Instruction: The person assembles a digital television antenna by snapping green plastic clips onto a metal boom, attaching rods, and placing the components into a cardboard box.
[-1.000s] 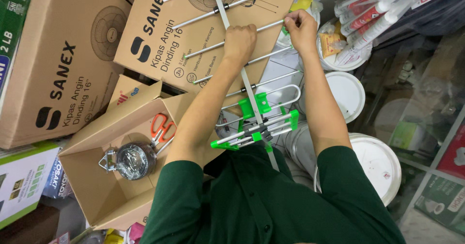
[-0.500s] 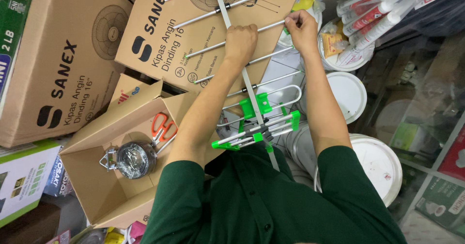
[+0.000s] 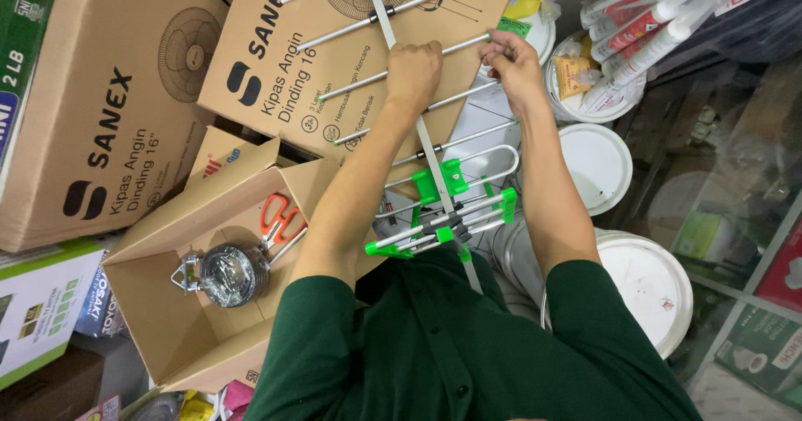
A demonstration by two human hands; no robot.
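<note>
Boxes (image 3: 125, 120) left, buckets (image 3: 647, 283) right; tight.

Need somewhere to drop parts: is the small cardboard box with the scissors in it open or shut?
Open. The small cardboard box has its flaps spread, showing orange-handled scissors and a cable coil inside.

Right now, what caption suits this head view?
Left hand grips antenna boom; right hand pinches a rod, above open box with scissors.

Open cardboard box (image 3: 180, 337) at eight o'clock, holding orange-handled scissors (image 3: 280, 218) and wire coil (image 3: 231, 275); white bucket lids (image 3: 647, 283) at four o'clock.
</note>
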